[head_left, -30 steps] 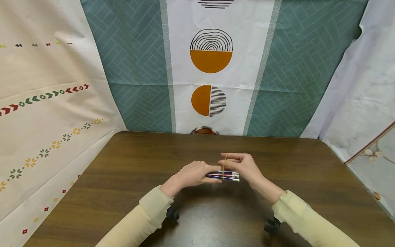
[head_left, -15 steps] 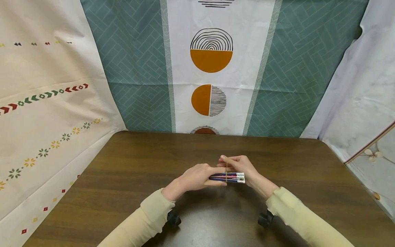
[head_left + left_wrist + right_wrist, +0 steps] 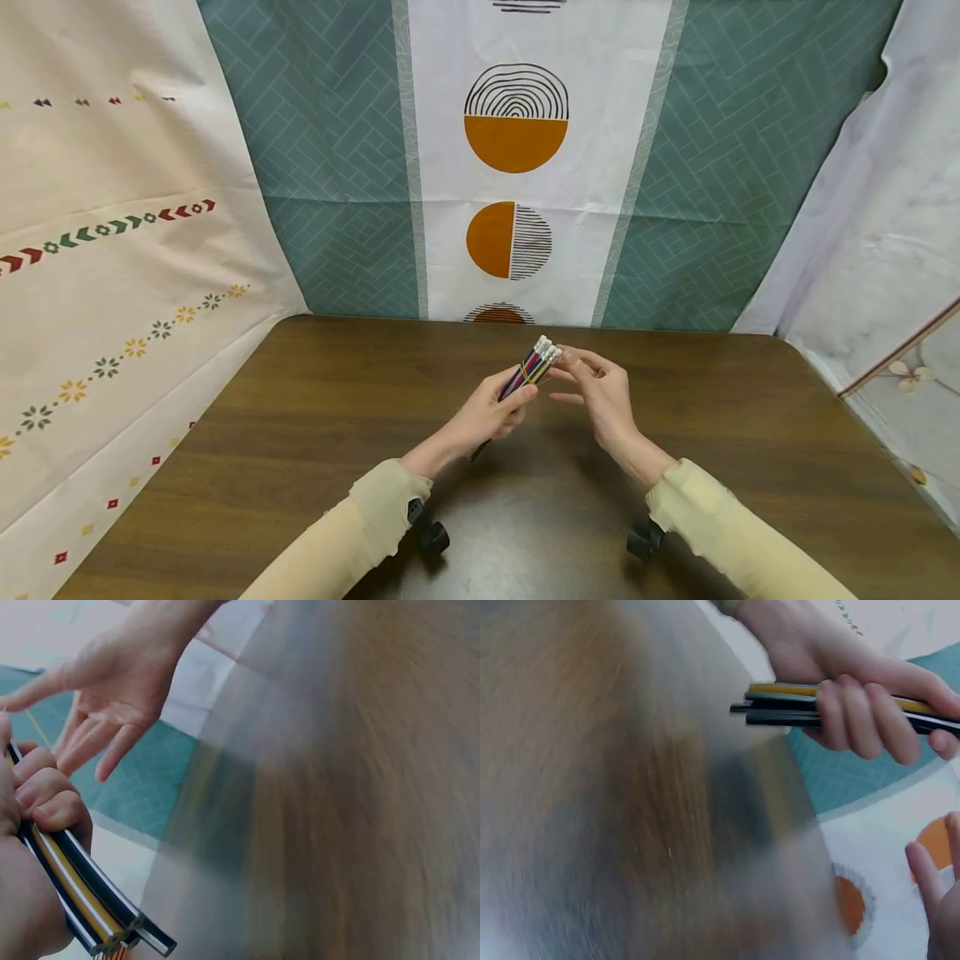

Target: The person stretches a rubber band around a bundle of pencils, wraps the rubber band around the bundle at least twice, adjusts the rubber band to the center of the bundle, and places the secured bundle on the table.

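My left hand (image 3: 483,414) grips a bundle of pencils (image 3: 534,363), tilted so the white eraser ends point up and away. Dark, red and yellow barrels show in the bundle. A thin tan rubber band (image 3: 528,377) crosses the barrels just above the left thumb. Beside the eraser ends is my right hand (image 3: 606,396), its thumb and forefinger drawn together at the band's stretched part and its other fingers spread. In the left wrist view, the lower ends of the pencils (image 3: 82,889) stick out below the curled left fingers. The right wrist view shows only some right fingertips (image 3: 926,881).
Both hands are above a brown wooden table (image 3: 337,375). A patterned green and white cloth (image 3: 360,250) hangs behind its far edge, with a cream cloth (image 3: 112,292) on the left and a marbled one (image 3: 862,292) on the right. Black wrist cameras (image 3: 432,536) sit under the sleeves.
The pencil bundle has turned from lying level, erasers to the right, to pointing up and away. The right hand has moved up to the eraser ends with the rubber band.
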Tool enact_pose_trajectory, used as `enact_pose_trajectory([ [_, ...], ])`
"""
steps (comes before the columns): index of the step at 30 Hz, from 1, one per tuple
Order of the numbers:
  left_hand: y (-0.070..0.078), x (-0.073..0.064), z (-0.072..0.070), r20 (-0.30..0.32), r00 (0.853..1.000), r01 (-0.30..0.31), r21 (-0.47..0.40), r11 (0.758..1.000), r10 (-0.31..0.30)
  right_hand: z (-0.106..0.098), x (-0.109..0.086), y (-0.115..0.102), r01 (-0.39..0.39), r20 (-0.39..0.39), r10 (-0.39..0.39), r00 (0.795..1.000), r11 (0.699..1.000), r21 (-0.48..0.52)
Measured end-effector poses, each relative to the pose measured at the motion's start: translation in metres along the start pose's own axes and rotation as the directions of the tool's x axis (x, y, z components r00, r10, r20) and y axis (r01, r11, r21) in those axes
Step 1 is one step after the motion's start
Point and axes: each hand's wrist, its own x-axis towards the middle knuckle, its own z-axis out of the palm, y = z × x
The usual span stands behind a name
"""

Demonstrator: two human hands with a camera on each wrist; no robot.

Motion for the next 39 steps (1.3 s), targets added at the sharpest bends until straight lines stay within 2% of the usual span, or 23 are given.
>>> enact_pose_trajectory([
  [2, 0.003, 0.003, 0.0, -0.006, 1.0, 0.017, -0.036, 0.999, -0.017, 0.0, -0.001, -0.004, 0.097, 0.033, -0.096, 0.995, 0.995, -0.03],
  [4, 0.005, 0.006, -0.001, 0.001, 0.999, 0.035, -0.047, 0.998, -0.035, -0.001, -0.001, -0.007, 0.186, 0.074, -0.18, 0.981, 0.98, -0.076],
  [8, 0.01, 0.008, -0.005, 0.033, 0.997, 0.067, -0.008, 0.998, -0.066, -0.006, -0.001, -0.008, 0.335, 0.16, -0.308, 0.938, 0.923, -0.189],
  [13, 0.012, 0.007, -0.009, 0.068, 0.993, 0.093, 0.067, 0.993, -0.097, -0.012, -0.002, -0.007, 0.443, 0.258, -0.379, 0.889, 0.854, -0.273],
  [18, 0.012, 0.008, -0.014, 0.096, 0.986, 0.117, 0.167, 0.979, -0.134, -0.015, -0.002, -0.007, 0.511, 0.324, -0.41, 0.853, 0.784, -0.352],
  [21, 0.012, 0.009, -0.018, 0.129, 0.979, 0.117, 0.268, 0.956, -0.156, -0.017, -0.004, -0.005, 0.531, 0.36, -0.405, 0.84, 0.75, -0.395],
  [26, 0.016, 0.012, -0.026, 0.183, 0.966, 0.086, 0.44, 0.894, -0.183, -0.019, -0.007, -0.003, 0.54, 0.41, -0.377, 0.83, 0.729, -0.421],
  [32, 0.023, 0.014, -0.03, 0.242, 0.949, 0.042, 0.542, 0.839, -0.204, -0.019, -0.01, 0.001, 0.575, 0.429, -0.404, 0.808, 0.701, -0.423],
  [36, 0.027, 0.015, -0.03, 0.258, 0.946, 0.004, 0.596, 0.803, -0.197, -0.019, -0.012, 0.003, 0.596, 0.419, -0.436, 0.796, 0.684, -0.421],
  [39, 0.029, 0.016, -0.029, 0.276, 0.943, -0.028, 0.62, 0.784, -0.184, -0.019, -0.013, 0.003, 0.597, 0.406, -0.447, 0.797, 0.684, -0.42],
])
